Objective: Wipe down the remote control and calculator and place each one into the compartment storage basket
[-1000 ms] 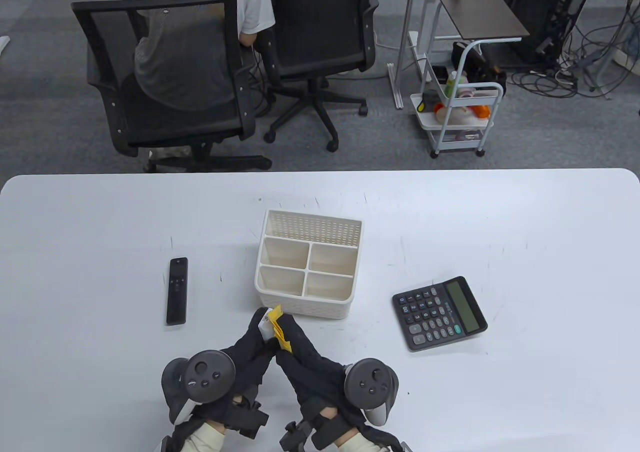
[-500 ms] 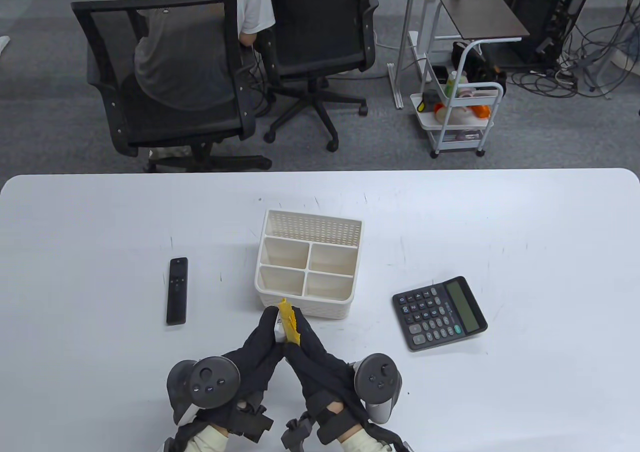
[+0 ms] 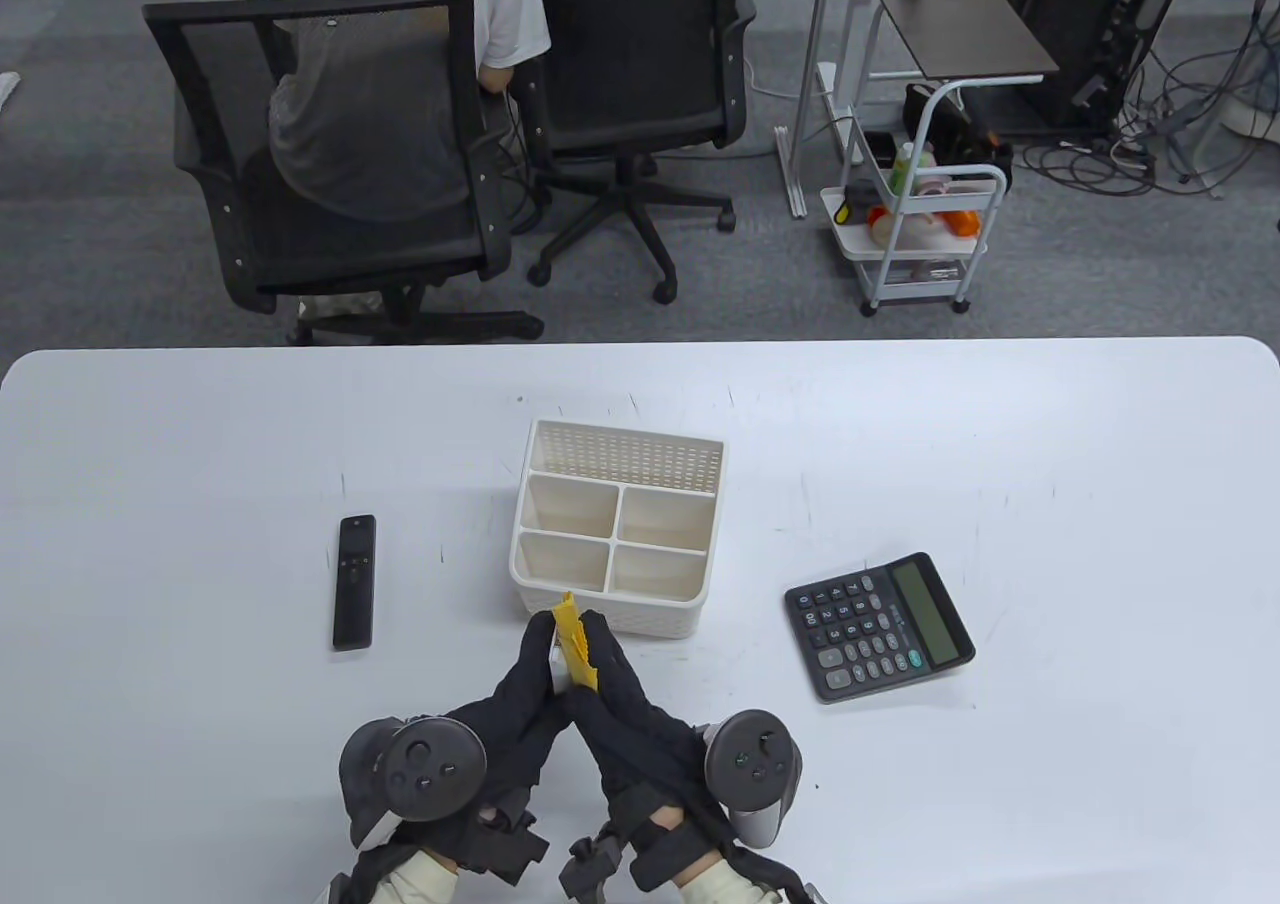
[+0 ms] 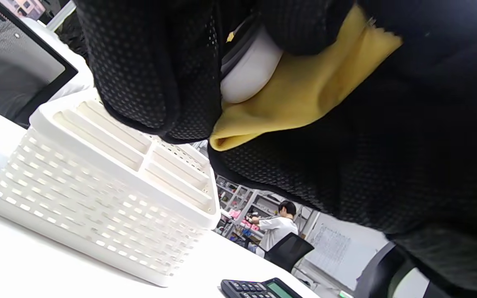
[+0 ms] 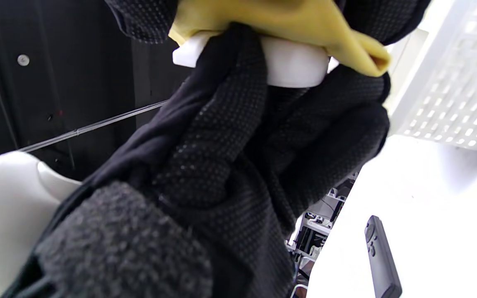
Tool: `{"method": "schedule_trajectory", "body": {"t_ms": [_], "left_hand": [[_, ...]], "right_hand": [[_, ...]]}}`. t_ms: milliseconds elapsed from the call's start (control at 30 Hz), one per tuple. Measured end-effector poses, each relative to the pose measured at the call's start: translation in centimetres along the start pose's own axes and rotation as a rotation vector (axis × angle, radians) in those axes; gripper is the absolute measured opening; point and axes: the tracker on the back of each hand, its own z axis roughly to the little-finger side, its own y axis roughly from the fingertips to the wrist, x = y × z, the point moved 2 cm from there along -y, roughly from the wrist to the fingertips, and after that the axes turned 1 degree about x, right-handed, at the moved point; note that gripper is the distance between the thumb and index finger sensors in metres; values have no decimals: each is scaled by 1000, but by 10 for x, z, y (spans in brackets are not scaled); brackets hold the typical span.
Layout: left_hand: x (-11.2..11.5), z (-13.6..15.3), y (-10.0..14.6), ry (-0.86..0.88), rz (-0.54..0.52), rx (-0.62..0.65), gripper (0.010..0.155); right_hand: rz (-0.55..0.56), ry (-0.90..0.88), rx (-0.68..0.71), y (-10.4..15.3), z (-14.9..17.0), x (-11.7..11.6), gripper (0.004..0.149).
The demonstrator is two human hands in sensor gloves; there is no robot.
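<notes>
Fingers [image 3: 535, 644] of both hands pinching yellow cloth [image 3: 574, 641] round a white object [image 4: 250, 74], mostly hidden, identity unclear

chairs [image 3: 330, 144]: two, black (one occupied) | trolley [image 3: 920, 234]: white, stocked | cables [image 3: 1150, 144]: floor, right

Both gloved hands meet at the near middle of the bench, fingertips together and wrists apart. The left hand [image 3: 505, 684] curls its fingers round a white remote [image 5: 292, 62]. The right hand [image 3: 625, 689] pinches a yellow cloth [image 3: 575, 639] against it.
</notes>
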Motion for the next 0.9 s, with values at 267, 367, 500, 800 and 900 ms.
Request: {"method": "schedule_trajectory", "body": {"t_ms": [267, 367, 500, 800, 900], "left_hand": [[0, 4, 0, -118, 13, -44, 66], [1, 1, 1, -127, 7, -13, 66], [-2, -9, 1, -59, -8, 14, 66], [-8, 2, 1, -122, -31, -32, 67], [-7, -3, 2, -130, -23, 8, 66]], "right_hand": [[-58, 87, 44, 3, -11, -8, 55], [-34, 76, 51, 3, -13, -6, 55], [-4, 26, 18, 1, -3, 1, 56], [-69, 122, 79, 5, -15, -12, 56], [-31, 98, 72, 5, -14, -8, 56]]}}
